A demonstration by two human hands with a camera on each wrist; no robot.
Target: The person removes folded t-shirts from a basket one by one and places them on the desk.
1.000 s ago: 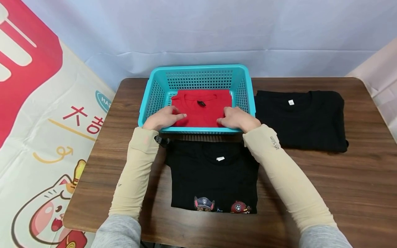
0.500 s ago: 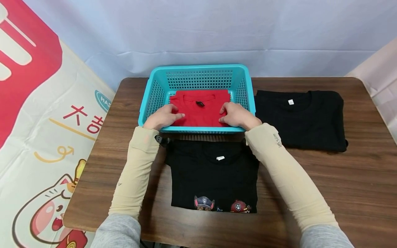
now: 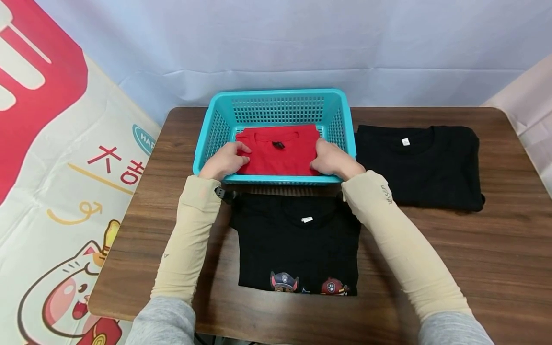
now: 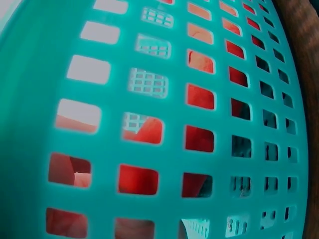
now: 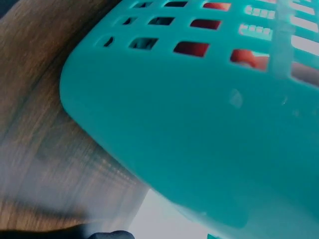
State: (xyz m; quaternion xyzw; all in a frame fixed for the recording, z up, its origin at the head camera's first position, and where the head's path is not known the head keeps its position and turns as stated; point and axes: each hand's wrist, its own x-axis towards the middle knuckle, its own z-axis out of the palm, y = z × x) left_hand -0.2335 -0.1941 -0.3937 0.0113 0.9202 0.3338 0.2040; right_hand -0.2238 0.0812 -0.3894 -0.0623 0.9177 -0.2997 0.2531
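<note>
A folded red T-shirt [image 3: 278,155] lies inside a turquoise plastic basket [image 3: 282,180] in the head view. My left hand [image 3: 224,160] reaches over the front rim and touches the shirt's left side, thumb and fingers apart. On the opposite side, my right hand [image 3: 333,159] rests against the shirt's right edge, its fingertips partly hidden. The left wrist view is filled by the basket's slotted wall [image 4: 107,149], with red cloth [image 4: 200,97] behind the slots. A rounded corner of the basket [image 5: 174,114] fills most of the right wrist view.
In front of the basket lies a folded black T-shirt [image 3: 297,244] with printed cartoon dogs. Another folded black T-shirt [image 3: 420,167] is right of the basket. All are on a brown wooden table [image 3: 487,249], with a white cloth backdrop [image 3: 276,43] behind.
The red T-shirt has shifted slightly left in the basket. My right hand moved right, from on top of the shirt to its right edge; my left hand drew slightly left.
</note>
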